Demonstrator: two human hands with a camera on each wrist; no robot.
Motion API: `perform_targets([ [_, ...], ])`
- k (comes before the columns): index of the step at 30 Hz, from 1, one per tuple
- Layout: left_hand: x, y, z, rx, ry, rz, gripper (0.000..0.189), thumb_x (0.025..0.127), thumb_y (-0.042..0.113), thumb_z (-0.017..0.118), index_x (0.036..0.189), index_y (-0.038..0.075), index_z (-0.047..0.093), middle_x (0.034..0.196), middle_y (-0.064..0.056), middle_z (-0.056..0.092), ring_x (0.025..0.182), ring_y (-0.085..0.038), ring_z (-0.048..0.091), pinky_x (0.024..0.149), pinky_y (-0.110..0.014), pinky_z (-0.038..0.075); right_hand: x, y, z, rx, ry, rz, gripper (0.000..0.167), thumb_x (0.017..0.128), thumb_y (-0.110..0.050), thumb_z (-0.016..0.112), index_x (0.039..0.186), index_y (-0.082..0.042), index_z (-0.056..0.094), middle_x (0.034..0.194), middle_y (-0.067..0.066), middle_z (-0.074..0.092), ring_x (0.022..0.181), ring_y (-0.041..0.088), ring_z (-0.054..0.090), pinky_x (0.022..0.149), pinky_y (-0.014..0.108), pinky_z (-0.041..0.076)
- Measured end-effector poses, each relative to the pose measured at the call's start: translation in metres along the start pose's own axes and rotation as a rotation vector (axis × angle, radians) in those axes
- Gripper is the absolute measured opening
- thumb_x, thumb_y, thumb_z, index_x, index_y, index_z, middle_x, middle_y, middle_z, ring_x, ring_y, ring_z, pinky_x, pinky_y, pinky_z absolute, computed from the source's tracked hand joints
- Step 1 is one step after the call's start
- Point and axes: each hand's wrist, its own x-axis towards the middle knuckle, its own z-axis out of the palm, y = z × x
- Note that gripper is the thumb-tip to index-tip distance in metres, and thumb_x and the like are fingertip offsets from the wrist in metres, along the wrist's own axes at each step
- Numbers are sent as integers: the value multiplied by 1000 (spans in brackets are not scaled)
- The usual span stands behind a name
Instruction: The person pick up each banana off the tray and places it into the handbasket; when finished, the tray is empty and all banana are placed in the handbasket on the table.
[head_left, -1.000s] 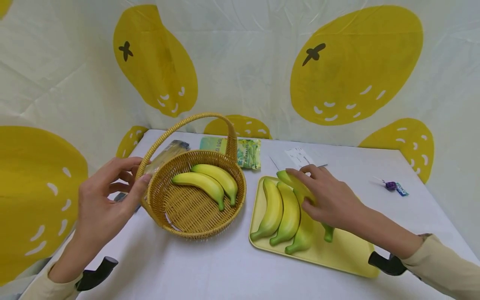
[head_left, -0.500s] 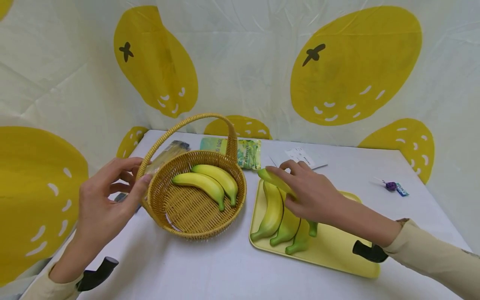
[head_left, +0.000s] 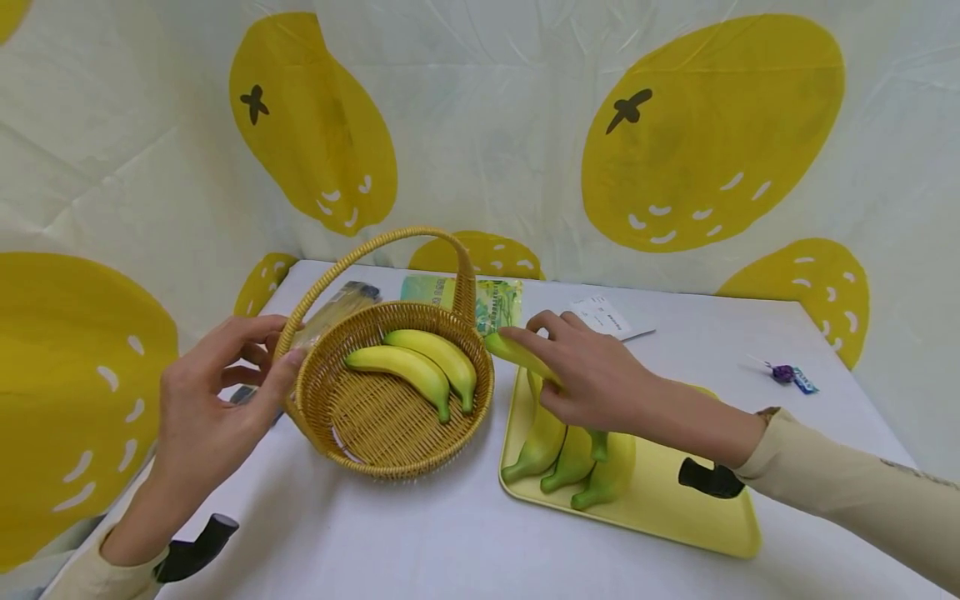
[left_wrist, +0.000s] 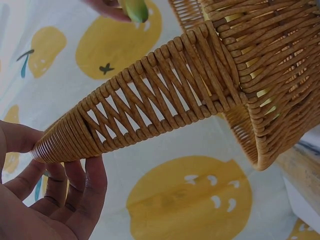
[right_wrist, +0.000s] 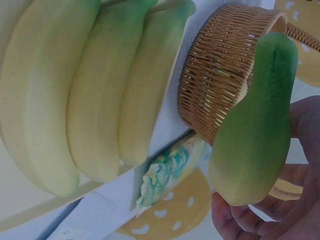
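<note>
My left hand pinches the handle of a round wicker basket at its left side. Inside the basket two bananas lie side by side. In my right hand is another banana, held above the left part of a yellow tray, its far tip near the basket's right rim. Three bananas lie in a row on that tray, partly covered by the right hand in the head view.
Behind the basket lie a green-yellow packet and a clear-wrapped pack. A white paper slip is at the back. A purple lollipop sits far right on the white tablecloth.
My right hand has carried its banana leftward across the tray toward the basket. The left hand and the basket stay where they were.
</note>
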Motion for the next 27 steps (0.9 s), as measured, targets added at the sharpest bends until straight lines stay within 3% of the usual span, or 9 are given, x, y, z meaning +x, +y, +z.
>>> perform_targets([
  [14, 1, 1, -1, -9, -15, -6, 35, 88, -6, 79, 122, 3, 75, 97, -2, 67, 77, -9, 63, 67, -12, 55, 32, -19, -3, 53, -47, -49, 78, 80, -2, 62, 155, -19, 53, 133, 9, 57, 98, 27, 54, 46, 29, 39],
  [27, 1, 1, -2, 4, -25, -9, 33, 89, -5, 79, 121, 0, 74, 95, -3, 67, 77, -9, 63, 66, -12, 55, 64, -30, 8, 43, -139, -96, 75, 85, -10, 67, 157, -21, 51, 136, 10, 55, 100, 26, 52, 51, 33, 45],
])
